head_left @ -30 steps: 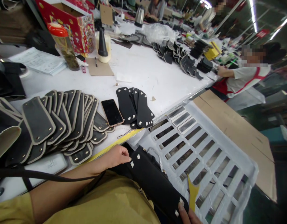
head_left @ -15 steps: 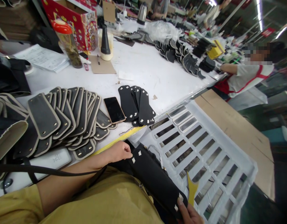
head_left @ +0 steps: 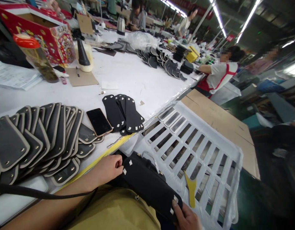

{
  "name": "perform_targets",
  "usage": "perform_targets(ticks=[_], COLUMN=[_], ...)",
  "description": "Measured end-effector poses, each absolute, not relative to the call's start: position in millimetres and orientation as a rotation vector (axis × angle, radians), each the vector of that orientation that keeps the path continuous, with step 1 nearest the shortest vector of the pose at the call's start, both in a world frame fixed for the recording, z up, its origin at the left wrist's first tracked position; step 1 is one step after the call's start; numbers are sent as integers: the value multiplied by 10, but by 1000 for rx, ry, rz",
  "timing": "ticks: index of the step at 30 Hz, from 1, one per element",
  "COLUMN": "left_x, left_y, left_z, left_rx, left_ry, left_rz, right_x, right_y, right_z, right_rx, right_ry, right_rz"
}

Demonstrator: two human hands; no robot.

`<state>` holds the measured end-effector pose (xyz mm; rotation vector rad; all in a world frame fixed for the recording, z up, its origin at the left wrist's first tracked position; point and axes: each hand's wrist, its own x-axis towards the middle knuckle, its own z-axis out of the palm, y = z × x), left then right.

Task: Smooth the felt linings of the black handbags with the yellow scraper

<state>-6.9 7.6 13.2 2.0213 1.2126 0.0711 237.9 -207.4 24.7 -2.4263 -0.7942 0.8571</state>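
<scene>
I hold a long black leather piece (head_left: 148,187) with small white tabs at its ends over my lap. My left hand (head_left: 109,167) pinches its near-left end. My right hand (head_left: 186,217) grips its other end at the bottom of the view. A small stack of the same black pieces (head_left: 124,113) lies on the white table (head_left: 128,76) beside a phone (head_left: 99,121). A fanned pile of black pieces with cream edging (head_left: 42,137) spreads out to the left.
A white slatted plastic crate lid (head_left: 205,140) with a yellow scraper (head_left: 191,191) lies to my right, over a cardboard sheet (head_left: 221,118). A red box (head_left: 42,28), a jar (head_left: 37,57) and a black cone (head_left: 82,52) stand at the back. Another person (head_left: 217,72) works across the table.
My view has swung right and up. Both hands keep hold of the black piece, which sits slightly lower and further left in the picture.
</scene>
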Motion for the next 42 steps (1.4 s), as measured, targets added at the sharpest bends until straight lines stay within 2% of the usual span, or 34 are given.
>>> perform_targets(ticks=[3,6,12,19,27,42], left_x=[-83,-100,-36,125,364,294], left_y=[54,77,161,165,158,178], left_z=[116,60,125,342,362,214], left_rx=[2230,2416,2650,2749,2859,2741], left_ry=[1058,705,344,195,83,128], left_rz=[228,378,195,-42,-309,-171], right_x=[2369,2385,2404,2429,2455,2504], right_y=[-2044,-2038,-2071,-2126,-2150,-2126], right_z=[332,387,392,325,322,339], right_rx=[-2404,-2378,-2371,-2373,-2285,-2158], right_ry=[-732,-799,-839,-876,-836,-604], right_rz=[944,982,949,947,1020,1190])
